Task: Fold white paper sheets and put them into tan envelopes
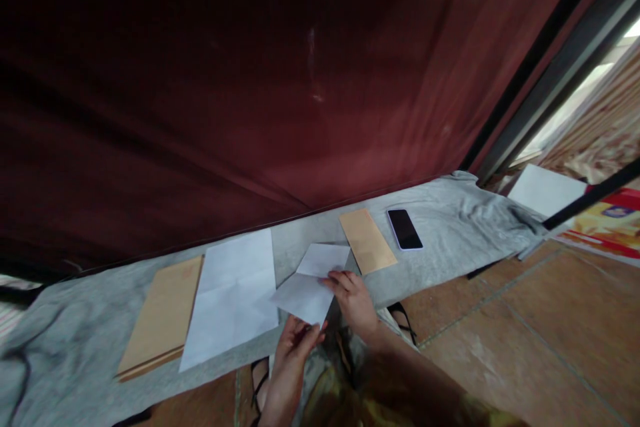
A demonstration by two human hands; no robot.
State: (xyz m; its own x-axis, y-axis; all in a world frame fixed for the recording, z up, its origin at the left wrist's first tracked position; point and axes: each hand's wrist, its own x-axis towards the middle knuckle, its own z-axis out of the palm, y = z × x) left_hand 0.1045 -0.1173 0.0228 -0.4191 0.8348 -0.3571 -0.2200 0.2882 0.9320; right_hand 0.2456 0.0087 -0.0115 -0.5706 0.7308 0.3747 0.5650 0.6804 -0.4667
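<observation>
A creased sheet of white paper [304, 295], partly folded, is held between my two hands above the front of the grey cloth. My left hand [296, 347] pinches its lower corner between thumb and fingers. At its right edge, my right hand [354, 297] grips the paper near the fold, fingers closed on it. Left of my hands lies a flat stack of white paper [233, 297] with faint crease lines. A single brown envelope [367, 240] rests just beyond my right hand.
A stack of brown envelopes [163, 317] lies at the left on the grey cloth [440, 213]. To the right is a phone [405, 229], dark screen up. A dark red fabric panel [280, 93] rises behind. A red box [610, 223] stands on the tiled floor [550, 327].
</observation>
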